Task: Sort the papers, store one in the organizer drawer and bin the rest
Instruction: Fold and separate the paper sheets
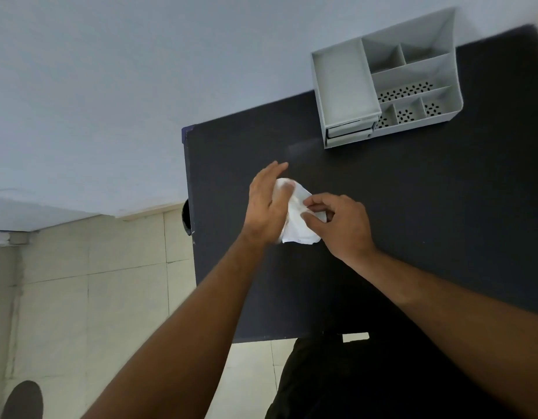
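A crumpled white paper (296, 226) is held over the middle of the dark table (412, 222). My left hand (267, 207) cups its left side with fingers stretched forward. My right hand (340, 225) pinches its right edge between thumb and fingers. Much of the paper is hidden between the two hands. The grey desk organizer (385, 83) stands at the table's far right, with its small drawers (349, 135) at the front left corner, both pushed in.
A dark round object (186, 217), partly hidden, sits on the floor just off the table's left edge. Pale tiled floor (95, 297) lies to the left. A blue-grey wall runs behind the table.
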The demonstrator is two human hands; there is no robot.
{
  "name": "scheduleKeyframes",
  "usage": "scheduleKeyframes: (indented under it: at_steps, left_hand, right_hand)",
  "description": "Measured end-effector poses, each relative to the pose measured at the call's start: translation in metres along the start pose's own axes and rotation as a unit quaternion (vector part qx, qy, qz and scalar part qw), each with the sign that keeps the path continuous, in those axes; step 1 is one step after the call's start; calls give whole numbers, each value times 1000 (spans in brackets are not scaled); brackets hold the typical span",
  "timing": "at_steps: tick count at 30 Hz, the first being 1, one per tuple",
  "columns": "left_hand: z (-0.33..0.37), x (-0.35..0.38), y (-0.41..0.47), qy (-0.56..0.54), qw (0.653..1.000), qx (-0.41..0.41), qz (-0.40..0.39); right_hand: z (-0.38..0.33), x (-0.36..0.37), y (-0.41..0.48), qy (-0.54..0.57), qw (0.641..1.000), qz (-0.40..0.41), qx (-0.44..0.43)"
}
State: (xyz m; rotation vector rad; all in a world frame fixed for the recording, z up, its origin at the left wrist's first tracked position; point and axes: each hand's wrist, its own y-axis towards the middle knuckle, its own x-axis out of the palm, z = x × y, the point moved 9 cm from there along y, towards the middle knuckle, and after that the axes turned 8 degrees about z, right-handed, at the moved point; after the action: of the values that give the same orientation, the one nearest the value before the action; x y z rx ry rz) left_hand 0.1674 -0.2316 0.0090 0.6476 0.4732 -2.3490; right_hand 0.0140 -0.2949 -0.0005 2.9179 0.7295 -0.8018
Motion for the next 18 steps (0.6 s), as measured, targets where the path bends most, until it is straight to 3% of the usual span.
scheduleKeyframes:
  at_steps: [9,14,18]
  left_hand:
    - [-17,-15,13,-57,987,-152,7]
    - [-23,-16,4,-110,974,-196,12]
    - [-20,-15,-3,-104,980,-171,-3]
  right_hand:
    - [-16,-17,7,76,997,34,3]
    - [4,-25,11,251,953,77,152]
    - [7,-21,11,265,946,54,181]
